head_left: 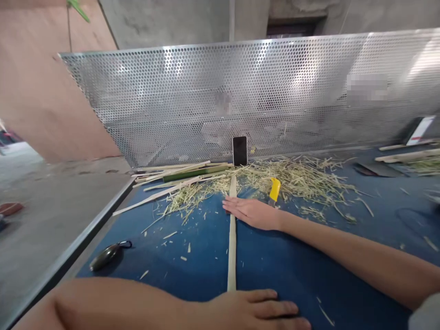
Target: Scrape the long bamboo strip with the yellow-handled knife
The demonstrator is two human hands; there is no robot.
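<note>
A long pale bamboo strip (232,247) lies lengthwise on the blue tabletop, running from the bottom edge toward the phone. Over its near end rests my left hand (254,309), flat with fingers stretched to the right. My right hand (252,211) lies across the strip farther up, its fingers extended and fairly close together. A small brownish edge shows beneath those fingertips; what it belongs to is hidden. Just beyond my right wrist is a yellow-handled knife (274,190), its blade end partly behind the wrist.
Thin shavings (295,176) are heaped at the back. Bamboo pieces (192,173) lie at back left, beside an upright phone (239,151). A perforated metal panel (172,91) bounds the far edge. A dark oval object with a loop (106,256) sits left; a dark flat piece (378,169) lies right.
</note>
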